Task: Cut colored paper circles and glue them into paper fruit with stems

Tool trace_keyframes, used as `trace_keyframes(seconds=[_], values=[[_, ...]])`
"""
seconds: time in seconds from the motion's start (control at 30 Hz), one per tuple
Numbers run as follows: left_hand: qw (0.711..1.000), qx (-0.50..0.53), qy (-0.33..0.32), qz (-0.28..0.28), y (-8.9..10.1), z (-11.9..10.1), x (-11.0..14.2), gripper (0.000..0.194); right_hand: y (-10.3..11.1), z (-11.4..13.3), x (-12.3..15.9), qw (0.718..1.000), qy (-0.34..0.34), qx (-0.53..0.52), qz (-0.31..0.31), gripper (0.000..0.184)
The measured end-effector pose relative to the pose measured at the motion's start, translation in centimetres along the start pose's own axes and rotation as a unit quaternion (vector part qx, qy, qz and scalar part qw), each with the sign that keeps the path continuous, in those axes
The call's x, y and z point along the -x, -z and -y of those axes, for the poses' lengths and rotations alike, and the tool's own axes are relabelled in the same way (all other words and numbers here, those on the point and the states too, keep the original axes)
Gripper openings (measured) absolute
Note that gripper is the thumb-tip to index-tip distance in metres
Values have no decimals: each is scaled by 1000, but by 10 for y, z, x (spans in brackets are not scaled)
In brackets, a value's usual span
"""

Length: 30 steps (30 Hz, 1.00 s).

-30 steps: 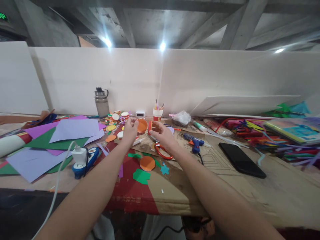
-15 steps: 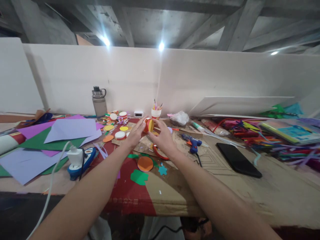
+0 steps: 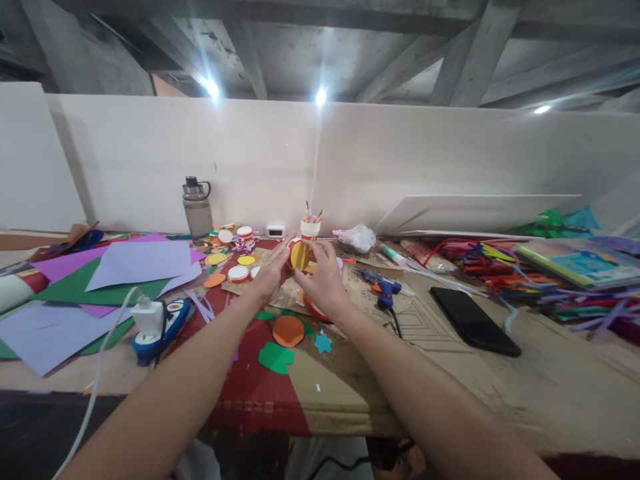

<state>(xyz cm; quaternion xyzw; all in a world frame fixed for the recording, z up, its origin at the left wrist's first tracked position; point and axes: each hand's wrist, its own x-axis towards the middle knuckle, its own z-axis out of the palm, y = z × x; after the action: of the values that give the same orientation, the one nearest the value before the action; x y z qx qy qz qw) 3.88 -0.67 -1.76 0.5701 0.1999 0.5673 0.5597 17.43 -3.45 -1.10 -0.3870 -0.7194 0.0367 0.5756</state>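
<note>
Between my hands, above the middle of the table, is a small drum-like craft piece (image 3: 300, 255) with a red side and a yellow round face. My left hand (image 3: 271, 275) closes on its left edge. From the right, the fingers of my right hand (image 3: 324, 277) grip its yellow face and rim. Below them lie an orange paper disc (image 3: 289, 331), a green paper scrap (image 3: 277, 358) and a blue star-like cutout (image 3: 323, 343). Part of a red ring-like strip (image 3: 318, 311) shows under my right hand.
Right of my hands are a blue glue gun (image 3: 386, 291) and a black phone (image 3: 474, 321). Left are paper sheets (image 3: 143, 263), a power strip (image 3: 173, 323) and white-topped round pieces (image 3: 239, 274). A bottle (image 3: 197, 210) and a cup of pens (image 3: 311, 229) stand behind.
The drum-like piece has turned, so its yellow face shows more fully toward me. Both hands stay around it, nearly in place. The view has shifted slightly.
</note>
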Motion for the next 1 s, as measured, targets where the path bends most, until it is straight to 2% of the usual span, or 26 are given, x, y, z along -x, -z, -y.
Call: trace_keyframes(seconds=[0.1, 0.3, 0.63, 0.77, 1.0], values=[[999, 32, 17, -17, -8, -6, 3, 49, 1, 2, 0, 1000, 3, 6, -8, 52], [996, 80, 40, -14, -20, -19, 7, 44, 2, 6, 0, 1000, 6, 13, -15, 53], [996, 82, 30, -14, -19, -14, 4, 40, 1, 2, 2, 993, 96, 65, -4, 60], [996, 82, 21, -12, -18, -10, 4, 41, 3, 1, 1, 991, 110, 72, -7, 58], [995, 101, -1, -1, -23, -19, 6, 41, 7, 3, 0, 987, 146, 63, -15, 56]])
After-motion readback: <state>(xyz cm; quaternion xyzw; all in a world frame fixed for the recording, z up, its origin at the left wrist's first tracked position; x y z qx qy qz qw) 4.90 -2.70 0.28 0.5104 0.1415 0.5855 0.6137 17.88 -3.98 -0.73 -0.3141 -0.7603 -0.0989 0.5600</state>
